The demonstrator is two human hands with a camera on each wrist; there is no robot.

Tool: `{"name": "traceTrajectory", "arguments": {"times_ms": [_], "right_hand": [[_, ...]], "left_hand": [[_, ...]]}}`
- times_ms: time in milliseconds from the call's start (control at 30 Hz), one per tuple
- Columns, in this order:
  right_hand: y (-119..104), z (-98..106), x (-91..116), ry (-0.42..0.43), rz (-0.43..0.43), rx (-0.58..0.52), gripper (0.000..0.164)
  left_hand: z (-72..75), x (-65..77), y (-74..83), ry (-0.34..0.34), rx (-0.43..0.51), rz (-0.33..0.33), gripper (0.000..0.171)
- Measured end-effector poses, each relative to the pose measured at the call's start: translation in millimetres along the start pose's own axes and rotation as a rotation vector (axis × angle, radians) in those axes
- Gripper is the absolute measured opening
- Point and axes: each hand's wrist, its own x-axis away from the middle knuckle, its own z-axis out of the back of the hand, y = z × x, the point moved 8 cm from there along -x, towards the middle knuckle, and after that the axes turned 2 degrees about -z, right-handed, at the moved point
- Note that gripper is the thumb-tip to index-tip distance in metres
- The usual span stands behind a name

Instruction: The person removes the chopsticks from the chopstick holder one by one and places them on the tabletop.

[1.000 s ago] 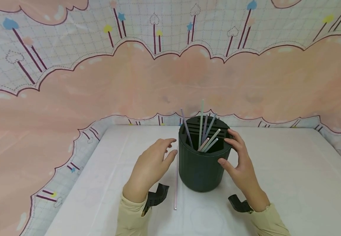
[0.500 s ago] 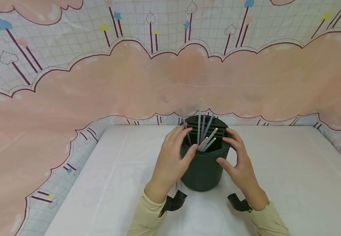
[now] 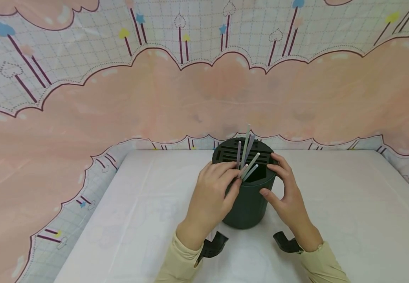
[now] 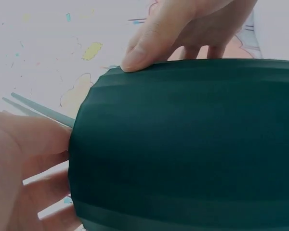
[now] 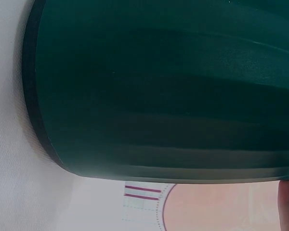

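Observation:
A round dark green utensil holder [image 3: 248, 208] with a slotted section at its back stands upright on the white table. Several thin pastel straws [image 3: 246, 151] lean in its open front section. My left hand [image 3: 211, 192] reaches over the near left rim, thumb and fingers closed around the lower part of the straws; its fingertips are partly hidden. With thumb and fingers my right hand [image 3: 289, 196] holds the holder's right rim. In the left wrist view, straw ends [image 4: 38, 108] stick out past the holder's edge beside the left fingers.
The white table [image 3: 130, 220] extends to both sides of the holder. Behind it hangs a peach and white patterned cloth [image 3: 190, 102]. Black wrist mounts [image 3: 215, 244] jut from the cuffs. A loose straw on the table is mostly hidden by the left arm.
My left hand has moved right from beside the holder to over its rim and onto the straws. The left-leaning purple straw has shifted right toward the others. My right hand stays put.

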Motion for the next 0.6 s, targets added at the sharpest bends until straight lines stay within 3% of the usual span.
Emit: {"name": "traceTrajectory", "arguments": {"times_ms": [200,367,600], "right_hand": [[-1,0,2,-0.005,-0.017,0.031,0.053],[0,-2,3,-0.012,-0.031,0.059,0.053],[-2,-2,3,-0.008,-0.033,0.048,0.053]], "left_hand": [[8.6,1.2,1.5,0.041,0.003,-0.019,0.016],[14.4,3.1,1.6,0.077,0.079,0.002,0.021],[25.0,4.4,-0.6,0.203,0.217,0.037,0.017]]}}
